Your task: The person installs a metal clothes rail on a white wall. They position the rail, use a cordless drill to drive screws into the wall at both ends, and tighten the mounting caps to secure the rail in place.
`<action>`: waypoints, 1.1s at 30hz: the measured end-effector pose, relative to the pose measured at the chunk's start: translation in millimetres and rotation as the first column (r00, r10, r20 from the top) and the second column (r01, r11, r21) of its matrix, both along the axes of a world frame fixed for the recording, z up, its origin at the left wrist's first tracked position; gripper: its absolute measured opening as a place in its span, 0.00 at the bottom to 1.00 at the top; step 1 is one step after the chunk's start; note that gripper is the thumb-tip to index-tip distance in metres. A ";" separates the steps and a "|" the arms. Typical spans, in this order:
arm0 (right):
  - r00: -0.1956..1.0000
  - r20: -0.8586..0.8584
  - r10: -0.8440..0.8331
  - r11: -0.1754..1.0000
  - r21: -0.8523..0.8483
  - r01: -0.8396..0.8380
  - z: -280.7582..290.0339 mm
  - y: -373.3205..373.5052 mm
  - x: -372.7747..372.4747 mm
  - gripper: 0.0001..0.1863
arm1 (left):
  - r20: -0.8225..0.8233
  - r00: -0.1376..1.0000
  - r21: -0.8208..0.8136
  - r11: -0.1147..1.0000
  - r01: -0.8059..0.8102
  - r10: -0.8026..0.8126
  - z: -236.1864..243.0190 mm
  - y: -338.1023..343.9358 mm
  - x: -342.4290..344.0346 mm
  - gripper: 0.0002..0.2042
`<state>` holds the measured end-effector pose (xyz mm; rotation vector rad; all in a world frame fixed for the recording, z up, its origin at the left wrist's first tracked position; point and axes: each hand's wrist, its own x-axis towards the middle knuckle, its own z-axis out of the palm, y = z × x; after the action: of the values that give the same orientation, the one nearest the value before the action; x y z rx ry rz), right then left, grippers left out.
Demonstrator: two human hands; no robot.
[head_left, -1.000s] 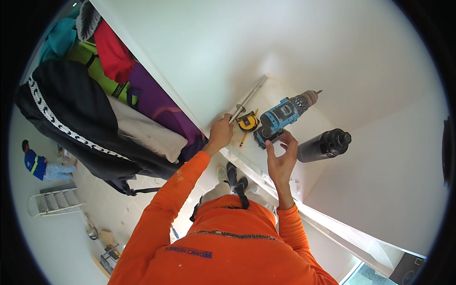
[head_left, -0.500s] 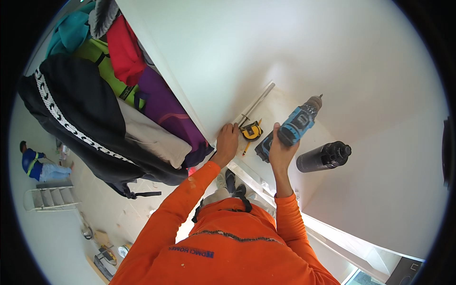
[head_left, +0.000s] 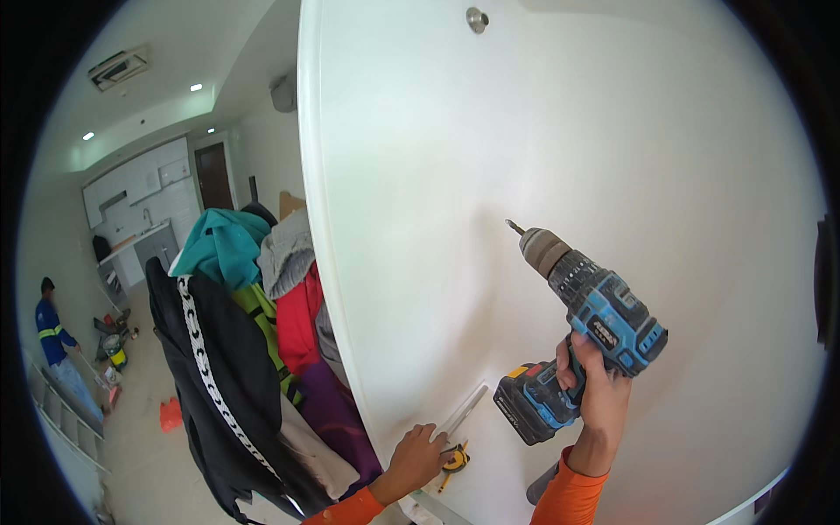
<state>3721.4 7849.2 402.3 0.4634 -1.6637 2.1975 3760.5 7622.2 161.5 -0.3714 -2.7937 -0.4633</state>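
Note:
My right hand (head_left: 595,394) is closed around the grip of a blue and black cordless drill (head_left: 617,324), raised in front of the white panel (head_left: 411,192), its bit pointing up and left. My left hand (head_left: 420,459) has bent fingers at the lower end of a slim metal rod (head_left: 468,407) on the shelf (head_left: 481,490); what they grip is unclear. A yellow-black tape measure (head_left: 456,459) and a pencil (head_left: 445,479) lie beside it. A dark bottle (head_left: 542,486) is mostly hidden by my right arm.
Piled bags and clothes (head_left: 223,367) sit left of the panel's edge. A small round metal fitting (head_left: 477,19) is high on the panel. Beyond, a person in blue (head_left: 54,328) stands near a ladder (head_left: 61,416); a kitchen (head_left: 140,227) is at the back.
My right hand has lifted the drill off the shelf and tilted its bit up-left. The view has swung upward, showing more panel and room. My left hand stays by the rod.

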 end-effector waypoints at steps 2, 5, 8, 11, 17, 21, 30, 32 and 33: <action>0.995 -0.100 0.008 1.000 0.008 -0.007 32.7 2.5 -12.7 0.08 | -0.248 0.963 0.045 0.991 0.124 -0.109 87.3 0.5 7.1 0.20; 0.974 -0.225 0.038 0.995 0.098 -0.017 84.9 6.9 -35.6 0.16 | -0.680 0.734 0.129 0.984 0.123 -0.002 221.2 -0.9 13.9 0.16; 0.961 -0.266 0.069 0.991 0.126 -0.036 138.2 8.2 -62.2 0.17 | -0.960 0.278 0.053 0.997 0.059 0.034 340.2 -7.5 -2.6 0.11; 0.935 -0.304 0.184 0.977 0.157 -0.142 187.5 7.1 -91.0 0.17 | -0.997 0.028 -0.072 0.997 -0.015 -0.071 449.4 -18.7 -51.6 0.07; 0.895 -0.338 0.291 0.941 0.269 -0.204 249.1 9.6 -124.6 0.17 | -0.800 0.510 -0.553 0.717 -0.424 -0.316 581.3 -35.1 -119.4 0.18; 0.888 -0.349 0.298 0.920 0.353 -0.170 263.3 10.0 -135.4 0.17 | -0.801 0.487 -0.567 0.703 -0.429 -0.348 602.8 -31.3 -137.6 0.16; 0.863 -0.395 0.314 0.913 0.374 -0.161 262.2 16.5 -147.7 0.18 | -0.719 0.622 -0.644 0.635 -0.427 -0.311 607.9 -11.9 -132.5 0.07; 0.858 -0.393 0.330 0.912 0.369 -0.181 264.1 16.4 -147.9 0.18 | -0.728 0.630 -0.618 0.658 -0.430 -0.270 606.6 -9.9 -132.2 0.07; 0.851 -0.401 0.339 0.907 0.380 -0.183 264.7 15.2 -148.2 0.18 | -0.740 0.616 -0.603 0.670 -0.433 -0.268 605.9 -9.6 -132.6 0.07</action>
<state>3573.3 7864.4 667.0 1.2705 -1.7677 1.7682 3628.0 7612.7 767.5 -0.4395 -1.9112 0.7873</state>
